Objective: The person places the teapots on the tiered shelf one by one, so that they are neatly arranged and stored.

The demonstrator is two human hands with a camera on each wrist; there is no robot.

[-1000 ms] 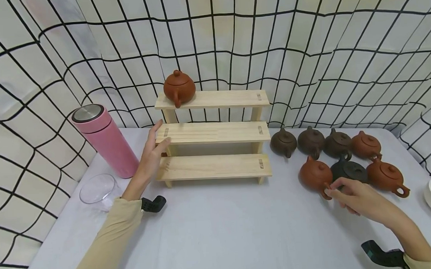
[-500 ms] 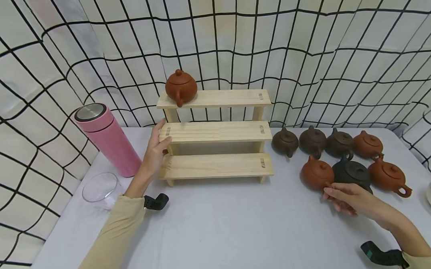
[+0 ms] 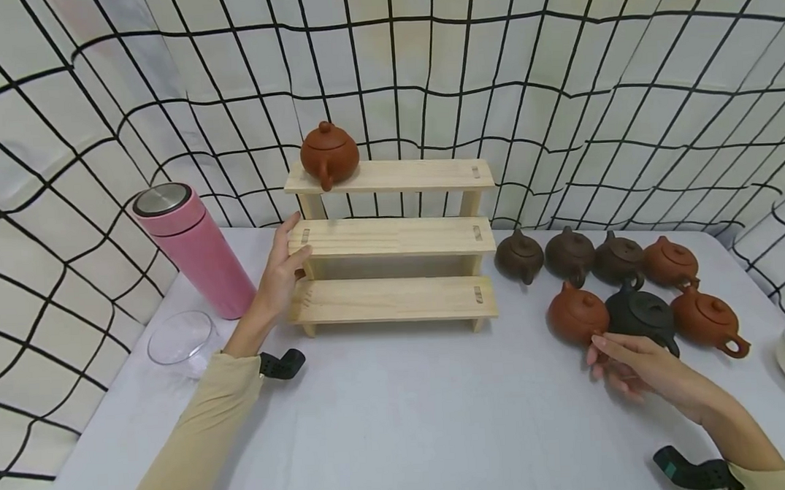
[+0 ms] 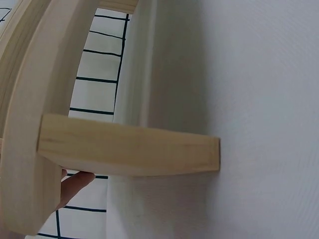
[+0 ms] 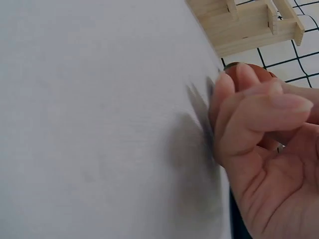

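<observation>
One orange teapot (image 3: 574,314), right hand (image 3: 648,371) nearest.
Head: teapot just forward-left of fingers pinching its near end; left hand (image 3: 277,272), well apart, grips wooden stand (image 3: 392,238). Left wrist: finger (image 4: 77,185) behind stand leg (image 4: 129,147). Right wrist: curled fingers mostly hide teapot.

Diffuse light, soft-edged shadows
</observation>
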